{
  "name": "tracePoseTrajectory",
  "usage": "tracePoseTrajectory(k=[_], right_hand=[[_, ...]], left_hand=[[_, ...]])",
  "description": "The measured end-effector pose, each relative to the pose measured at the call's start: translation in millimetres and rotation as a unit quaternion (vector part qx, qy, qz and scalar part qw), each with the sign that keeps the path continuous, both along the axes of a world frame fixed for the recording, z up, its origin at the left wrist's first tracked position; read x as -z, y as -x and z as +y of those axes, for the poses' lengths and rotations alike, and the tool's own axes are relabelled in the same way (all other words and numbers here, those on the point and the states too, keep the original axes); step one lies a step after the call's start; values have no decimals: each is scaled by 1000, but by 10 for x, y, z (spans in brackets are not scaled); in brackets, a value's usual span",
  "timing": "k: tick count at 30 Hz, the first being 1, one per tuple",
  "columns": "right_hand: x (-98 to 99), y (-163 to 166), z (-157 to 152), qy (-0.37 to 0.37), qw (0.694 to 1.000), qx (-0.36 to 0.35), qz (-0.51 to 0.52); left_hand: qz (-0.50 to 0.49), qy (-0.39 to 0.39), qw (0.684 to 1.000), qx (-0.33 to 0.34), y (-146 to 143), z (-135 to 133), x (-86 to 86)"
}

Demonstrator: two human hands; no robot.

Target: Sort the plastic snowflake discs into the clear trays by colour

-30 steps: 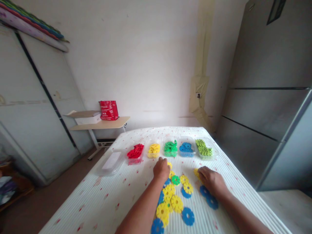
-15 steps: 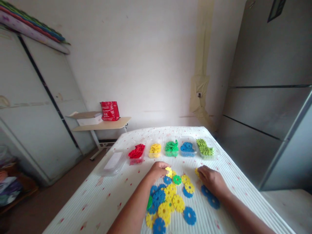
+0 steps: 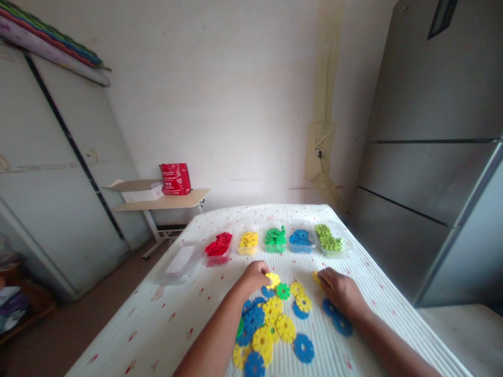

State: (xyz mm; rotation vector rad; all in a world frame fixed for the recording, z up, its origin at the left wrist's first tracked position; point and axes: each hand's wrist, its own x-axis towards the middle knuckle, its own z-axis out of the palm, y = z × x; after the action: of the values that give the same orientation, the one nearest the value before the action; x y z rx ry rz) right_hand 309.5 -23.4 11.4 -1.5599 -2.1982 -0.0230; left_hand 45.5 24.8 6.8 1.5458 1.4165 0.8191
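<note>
My left hand (image 3: 256, 276) pinches a yellow notched plastic disc (image 3: 272, 280) just above the far end of a loose pile. My right hand (image 3: 341, 291) is closed on another yellow disc (image 3: 316, 276), of which only the left edge shows past the fingers. Below that hand lie blue discs (image 3: 341, 324). Between my forearms spreads the pile of yellow discs (image 3: 286, 328) and blue discs (image 3: 253, 320), overlapping one another. A green disc (image 3: 283, 291) lies close to my left fingertips. One blue disc (image 3: 304, 348) rests apart on the near side.
Clear tubs stand in a row beyond my hands, holding red pieces (image 3: 218, 244), yellow pieces (image 3: 248, 241), green pieces (image 3: 275, 238), blue pieces (image 3: 302, 238) and light green pieces (image 3: 328, 238). A clear container (image 3: 181, 262) sits left. A grey fridge (image 3: 428, 173) rises at the right.
My left hand has drawn the yellow disc slightly nearer, and it now covers part of a blue disc. My right hand keeps almost the same place. The view has shifted slightly.
</note>
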Motion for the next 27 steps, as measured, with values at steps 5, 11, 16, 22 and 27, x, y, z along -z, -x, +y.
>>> tracePoseTrajectory(k=[5, 11, 16, 22, 27], right_hand=[[15, 20, 1, -13, 1000, -9, -8], [27, 28, 0, -32, 999, -19, -15], [15, 5, -16, -24, 1000, -13, -5], [-42, -125, 47, -33, 999, 11, 33], [-114, -338, 106, -16, 994, 47, 98]], left_hand=[[-66, -27, 995, -66, 227, 68, -338], [-90, -125, 967, -201, 403, 453, -614], [-7, -171, 951, -258, 371, 496, -526], [89, -201, 953, -206, 331, 13, -221], [152, -171, 957, -177, 540, -339, 102]])
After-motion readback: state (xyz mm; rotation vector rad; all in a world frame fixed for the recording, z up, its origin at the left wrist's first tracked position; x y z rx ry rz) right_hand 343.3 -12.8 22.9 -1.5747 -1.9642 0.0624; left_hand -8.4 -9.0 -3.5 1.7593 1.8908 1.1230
